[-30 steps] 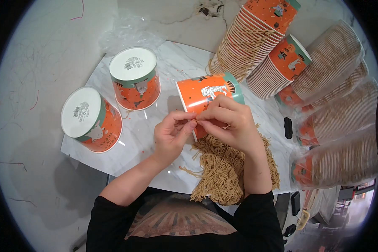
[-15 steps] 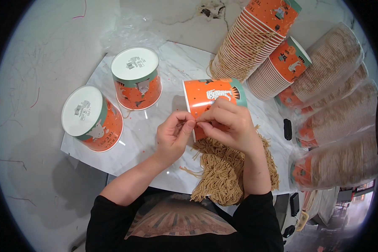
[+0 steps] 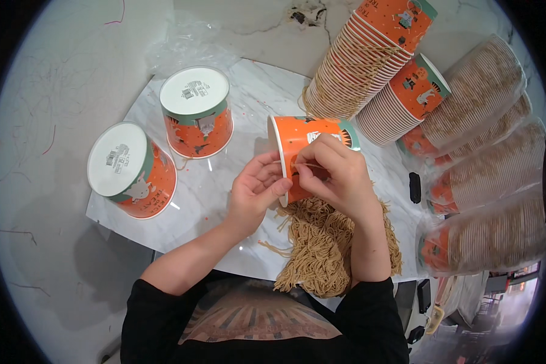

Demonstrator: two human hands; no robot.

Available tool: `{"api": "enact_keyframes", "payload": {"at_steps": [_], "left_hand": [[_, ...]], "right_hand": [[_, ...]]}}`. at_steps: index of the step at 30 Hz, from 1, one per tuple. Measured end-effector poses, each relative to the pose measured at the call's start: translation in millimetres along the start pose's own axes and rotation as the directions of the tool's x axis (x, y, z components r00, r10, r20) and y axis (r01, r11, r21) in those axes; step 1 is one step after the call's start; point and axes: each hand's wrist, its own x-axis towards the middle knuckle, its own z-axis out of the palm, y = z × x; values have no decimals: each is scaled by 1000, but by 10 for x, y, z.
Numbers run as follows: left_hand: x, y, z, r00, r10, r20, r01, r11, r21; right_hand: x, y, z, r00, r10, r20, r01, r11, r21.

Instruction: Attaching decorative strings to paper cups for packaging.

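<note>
An orange and green paper bucket (image 3: pixel 293 136) with printed figures lies on its side, its white rim facing left. My left hand (image 3: pixel 256 189) grips that rim, thumb on the outer wall and fingers at the mouth. Against the bucket's side, my right hand (image 3: pixel 340 176) pinches a thin tan cord (image 3: pixel 310 165) between thumb and fingertips. Where the cord meets the wall is partly covered by my fingers. Below the bucket, a thick bundle of tan cords (image 3: pixel 315 255) lies under my right forearm.
Two upside-down buckets, one farther back (image 3: pixel 194 91) and one at left (image 3: pixel 118 159), stand on the marbled board (image 3: pixel 209 200). Nested bucket stacks (image 3: pixel 361 67) lean at back right, with bagged stacks (image 3: pixel 485 233) along the right. Clear plastic film (image 3: pixel 191 48) lies behind.
My hands have moved apart a little. The left has shifted from pinching at the rim to gripping it, and the right has drawn the cord rightward. The bucket has turned slightly, showing its rim more.
</note>
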Motion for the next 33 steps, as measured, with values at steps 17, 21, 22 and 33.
{"api": "enact_keyframes", "payload": {"at_steps": [17,21,22,33], "left_hand": [[-12,22,9,999,31,10,-31,999,-11],[-6,21,0,1000,25,10,-25,1000,-9],[-8,24,4,1000,26,10,-26,1000,-8],[-9,36,20,1000,1,-4,-1,1000,-23]], "right_hand": [[-11,19,-5,1000,15,4,-16,1000,14],[-8,39,8,1000,7,-3,-7,1000,9],[-12,45,15,1000,-16,-10,15,1000,-8],[-14,48,41,982,-188,-8,181,955,-235]]}}
